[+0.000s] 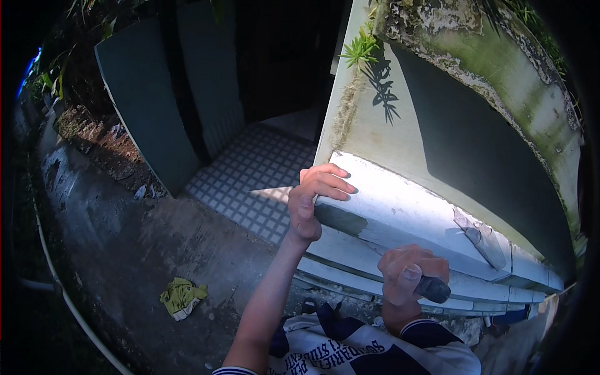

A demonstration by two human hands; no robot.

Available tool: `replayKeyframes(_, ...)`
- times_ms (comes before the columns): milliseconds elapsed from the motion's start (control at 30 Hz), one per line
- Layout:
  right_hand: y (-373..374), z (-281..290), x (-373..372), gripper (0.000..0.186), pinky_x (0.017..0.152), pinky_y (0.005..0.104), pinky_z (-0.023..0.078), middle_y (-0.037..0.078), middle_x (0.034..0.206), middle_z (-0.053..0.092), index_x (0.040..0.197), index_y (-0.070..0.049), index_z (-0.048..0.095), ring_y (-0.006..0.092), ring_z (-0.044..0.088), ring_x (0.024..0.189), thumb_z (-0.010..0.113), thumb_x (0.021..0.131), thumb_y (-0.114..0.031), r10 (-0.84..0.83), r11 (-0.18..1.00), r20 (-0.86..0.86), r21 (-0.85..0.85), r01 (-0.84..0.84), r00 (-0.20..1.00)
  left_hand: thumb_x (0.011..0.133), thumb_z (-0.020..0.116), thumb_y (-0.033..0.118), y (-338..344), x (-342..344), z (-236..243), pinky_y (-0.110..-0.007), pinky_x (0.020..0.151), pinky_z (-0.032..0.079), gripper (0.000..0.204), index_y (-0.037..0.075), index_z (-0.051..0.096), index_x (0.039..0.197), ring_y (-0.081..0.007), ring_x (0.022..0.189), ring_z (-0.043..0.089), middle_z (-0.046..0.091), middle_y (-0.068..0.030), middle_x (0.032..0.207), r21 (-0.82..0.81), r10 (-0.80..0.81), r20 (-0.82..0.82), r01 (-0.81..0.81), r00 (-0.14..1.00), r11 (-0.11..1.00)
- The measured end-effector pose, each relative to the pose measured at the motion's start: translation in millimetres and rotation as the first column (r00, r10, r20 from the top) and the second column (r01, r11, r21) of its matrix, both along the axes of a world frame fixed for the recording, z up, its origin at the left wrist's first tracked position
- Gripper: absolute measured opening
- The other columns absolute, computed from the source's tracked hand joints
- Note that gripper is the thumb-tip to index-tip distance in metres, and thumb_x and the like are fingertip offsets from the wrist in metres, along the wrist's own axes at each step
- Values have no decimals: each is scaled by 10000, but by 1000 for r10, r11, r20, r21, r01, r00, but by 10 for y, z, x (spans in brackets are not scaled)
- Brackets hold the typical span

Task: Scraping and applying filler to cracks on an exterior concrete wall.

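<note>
My left hand (312, 194) rests on the corner of a white-topped ledge (400, 190), its fingers stretched over the top edge and holding nothing. Lower and to the right, my right hand (406, 275) is closed around a dark, rounded handle (433, 289). Only the blunt end of that handle shows; the rest is hidden by my fist and I cannot tell what tool it belongs to. Between the hands, the ledge's front face has a greyish-green patch (340, 220) near the corner. A thin, crumpled, greyish piece (481, 240) lies over the ledge's edge beyond my right hand.
A pale wall (400, 125) with a small green plant (360, 50) rises behind the ledge. Leftward are a checkered tile floor (250, 169) and a grey-green panel (140, 106). A yellow-green cloth (182, 298) lies on the concrete; a pale pipe (69, 300) runs at far left.
</note>
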State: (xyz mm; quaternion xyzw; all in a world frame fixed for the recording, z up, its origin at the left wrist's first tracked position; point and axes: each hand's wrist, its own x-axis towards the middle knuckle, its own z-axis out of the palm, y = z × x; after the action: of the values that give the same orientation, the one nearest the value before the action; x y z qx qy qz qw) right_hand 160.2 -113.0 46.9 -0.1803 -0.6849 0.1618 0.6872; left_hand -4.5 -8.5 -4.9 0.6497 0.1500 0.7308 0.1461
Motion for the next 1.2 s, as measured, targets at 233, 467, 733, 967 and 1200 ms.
replayKeyframes(233, 43, -11, -18, 275, 312, 269, 392, 24, 524, 490, 845, -68, 398, 101, 428, 359, 543, 1009, -235, -70, 997, 37, 39, 68, 997, 1039, 205, 438, 12, 11, -7, -398, 962, 374, 615, 74, 663, 846, -276, 1035, 632, 737, -73, 923, 0, -4, 19, 4, 1000, 1000)
replayKeyframes(467, -7, -40, 74, 227, 305, 251, 374, 16, 531, 475, 881, -94, 374, 90, 419, 368, 523, 1018, -196, 58, 991, 4, 122, -58, 998, 1039, 205, 438, -4, 20, 40, -394, 970, 366, 621, 73, 669, 844, -271, 1045, 626, 736, -69, 920, -14, -26, 22, 26, 999, 1000)
replayKeyframes(733, -58, -10, 109, 274, 311, 262, 370, 16, 521, 464, 862, -75, 350, 108, 413, 354, 523, 1020, -215, 98, 982, -31, 168, -91, 995, 1040, 199, 445, 11, 23, 12, -401, 958, 378, 627, 74, 663, 839, -277, 1053, 630, 735, -78, 919, -7, -28, 11, 28, 1000, 1000)
replayKeyframes(967, -79, -28, 72, 256, 307, 257, 380, 8, 513, 463, 859, -71, 357, 90, 391, 349, 508, 1024, -196, 125, 980, -53, 165, -114, 991, 1042, 194, 443, 6, 38, 22, -401, 953, 380, 628, 72, 654, 830, -276, 1045, 634, 736, -75, 911, -10, -22, 13, 22, 1000, 1000)
replayKeyframes(1200, -83, -14, 124, 264, 343, 296, 423, 14, 514, 470, 865, -79, 353, 123, 427, 362, 532, 1012, -205, 142, 975, -53, 179, -131, 988, 1042, 204, 445, 14, 34, 19, -402, 952, 379, 619, 74, 655, 835, -277, 1044, 635, 736, -77, 909, -8, -10, 7, 10, 1000, 1000)
